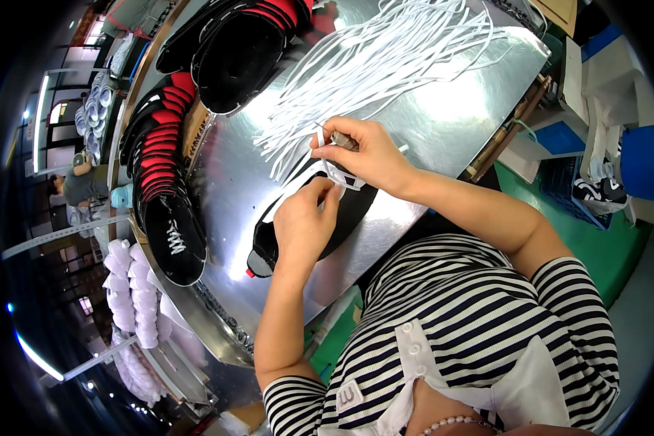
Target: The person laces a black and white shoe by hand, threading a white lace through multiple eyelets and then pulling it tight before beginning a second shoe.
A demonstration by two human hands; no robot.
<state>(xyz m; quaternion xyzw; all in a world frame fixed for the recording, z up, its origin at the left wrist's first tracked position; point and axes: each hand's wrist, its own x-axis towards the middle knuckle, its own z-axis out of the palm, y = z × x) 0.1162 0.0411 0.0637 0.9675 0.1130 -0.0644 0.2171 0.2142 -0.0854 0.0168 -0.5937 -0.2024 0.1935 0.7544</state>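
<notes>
A black shoe upper (350, 220) with a white eyelet strip (345, 176) lies tilted on the metal table, its grey heel and small red tab toward the lower left. My left hand (307, 221) is closed over its opening, thumb and forefinger pinched at the eyelet strip; what lies between the fingertips is partly hidden. Above the strip, my right hand (367, 154) grips a short brownish-handled tool (344, 141) with a thin metal tip, like an awl or lacing hook. A white shoelace (322, 151) runs from its fingertips down to the eyelets.
Many loose white laces (385, 62) spread across the metal table (229, 171) beyond my hands. Stacked black-and-red shoe uppers (160, 156) line its left edge, more uppers (240, 58) at the far left. Right of the table stands a blue crate (570, 192) with shoes. A person (87, 182) is far left.
</notes>
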